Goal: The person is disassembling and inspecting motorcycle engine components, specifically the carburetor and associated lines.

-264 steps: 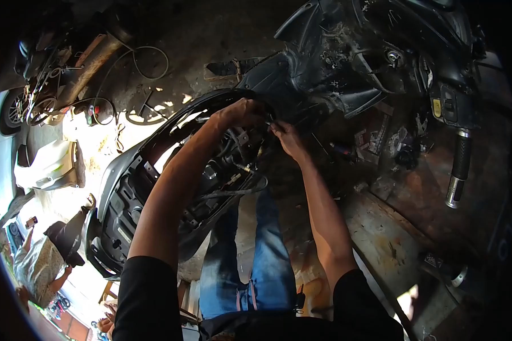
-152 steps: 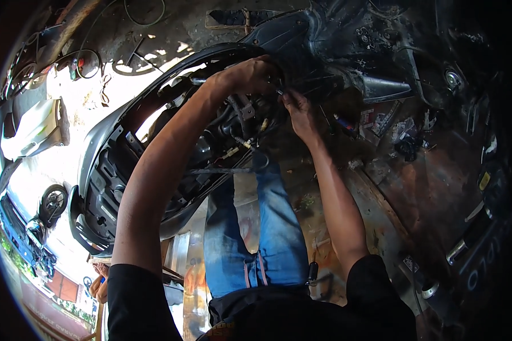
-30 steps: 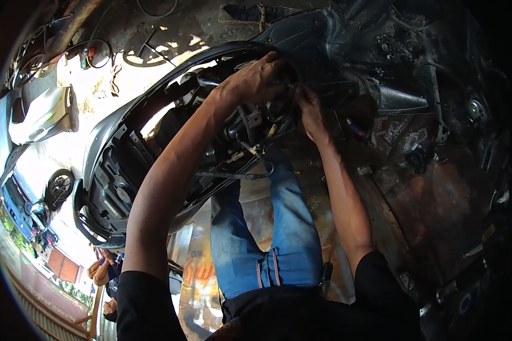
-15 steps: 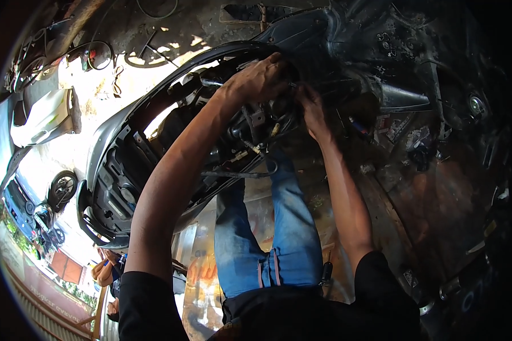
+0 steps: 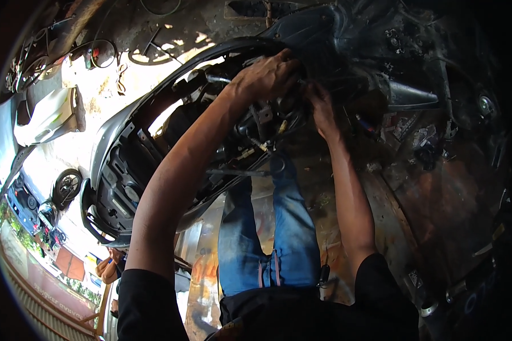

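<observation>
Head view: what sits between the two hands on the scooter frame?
Between the left hand and right hand, the head view shows dark cables and brackets of the scooter frame.

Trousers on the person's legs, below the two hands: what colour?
Blue denim trousers, clearest in the head view, between the two bare forearms.

Both hands (image 5: 293, 85) are working in a tight gap inside the scooter frame (image 5: 153, 113), with cables (image 5: 256, 142) and brackets crowding in just near them. The dark body panel (image 5: 347, 34) is blocking the far right; open floor (image 5: 449, 187) is lying to the right.
</observation>
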Demonstrator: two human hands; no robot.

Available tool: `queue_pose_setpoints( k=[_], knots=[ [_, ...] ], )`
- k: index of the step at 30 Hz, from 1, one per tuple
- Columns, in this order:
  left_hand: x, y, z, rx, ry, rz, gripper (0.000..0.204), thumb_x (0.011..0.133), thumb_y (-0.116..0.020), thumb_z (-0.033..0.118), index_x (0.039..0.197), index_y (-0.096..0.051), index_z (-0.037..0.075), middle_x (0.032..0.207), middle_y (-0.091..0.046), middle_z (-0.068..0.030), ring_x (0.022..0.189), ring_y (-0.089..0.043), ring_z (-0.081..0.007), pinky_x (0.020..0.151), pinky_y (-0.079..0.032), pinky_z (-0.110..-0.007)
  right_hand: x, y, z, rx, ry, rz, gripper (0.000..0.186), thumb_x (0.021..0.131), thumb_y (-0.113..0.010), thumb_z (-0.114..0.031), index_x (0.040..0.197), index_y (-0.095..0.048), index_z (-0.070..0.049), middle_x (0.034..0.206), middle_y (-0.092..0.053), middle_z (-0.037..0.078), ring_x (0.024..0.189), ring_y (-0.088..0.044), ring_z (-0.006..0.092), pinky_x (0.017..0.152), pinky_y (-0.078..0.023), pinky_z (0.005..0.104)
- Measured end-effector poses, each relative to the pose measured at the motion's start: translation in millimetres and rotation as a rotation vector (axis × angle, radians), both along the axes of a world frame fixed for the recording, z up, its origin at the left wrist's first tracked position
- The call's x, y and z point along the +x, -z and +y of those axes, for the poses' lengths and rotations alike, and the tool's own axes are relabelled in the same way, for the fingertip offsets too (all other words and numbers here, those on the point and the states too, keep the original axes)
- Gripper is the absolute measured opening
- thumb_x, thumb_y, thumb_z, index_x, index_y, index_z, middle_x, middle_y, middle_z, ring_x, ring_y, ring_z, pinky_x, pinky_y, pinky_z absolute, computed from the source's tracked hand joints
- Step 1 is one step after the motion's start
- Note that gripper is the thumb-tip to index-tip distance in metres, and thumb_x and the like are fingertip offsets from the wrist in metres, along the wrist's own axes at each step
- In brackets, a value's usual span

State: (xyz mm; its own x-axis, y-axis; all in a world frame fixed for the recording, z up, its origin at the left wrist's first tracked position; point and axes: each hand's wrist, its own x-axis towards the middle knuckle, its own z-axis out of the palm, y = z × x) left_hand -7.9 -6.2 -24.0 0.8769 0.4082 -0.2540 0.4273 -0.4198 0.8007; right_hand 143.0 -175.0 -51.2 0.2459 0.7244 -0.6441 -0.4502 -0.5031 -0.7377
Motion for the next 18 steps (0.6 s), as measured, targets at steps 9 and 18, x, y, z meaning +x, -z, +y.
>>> queue_pose_setpoints(
  k=[9, 18],
  knots=[
    [-1.5, 11.2, -1.4, 0.040, 0.013, -0.014, 0.052, 0.096, -0.054, 0.035, 0.139, -0.053, 0.007, 0.143, -0.053, -0.0245, 0.120, -0.061, -0.0440, 0.105, -0.051, -0.049, 0.9, -8.2, 6.0, -0.011, -0.023, -0.065, 0.027, 0.104, -0.061, -0.025, 0.121, -0.067, -0.004, 0.108, -0.067, 0.000, 0.101, -0.058, 0.0085, 0.093, -0.044, 0.0269],
    [1.1, 2.2, -2.6, 0.001, 0.075, 0.103, 0.052, 0.097, -0.056, 0.042, 0.141, -0.054, 0.013, 0.129, -0.065, -0.0167, 0.112, -0.067, -0.0367, 0.097, -0.055, -0.047, 6.8, -22.7, 22.5, 0.082, -0.145, -0.280, 0.025, 0.101, -0.064, -0.028, 0.095, -0.070, -0.005, 0.085, -0.059, -0.006, 0.085, -0.049, 0.0042, 0.077, -0.040, 0.0251]
  ],
)
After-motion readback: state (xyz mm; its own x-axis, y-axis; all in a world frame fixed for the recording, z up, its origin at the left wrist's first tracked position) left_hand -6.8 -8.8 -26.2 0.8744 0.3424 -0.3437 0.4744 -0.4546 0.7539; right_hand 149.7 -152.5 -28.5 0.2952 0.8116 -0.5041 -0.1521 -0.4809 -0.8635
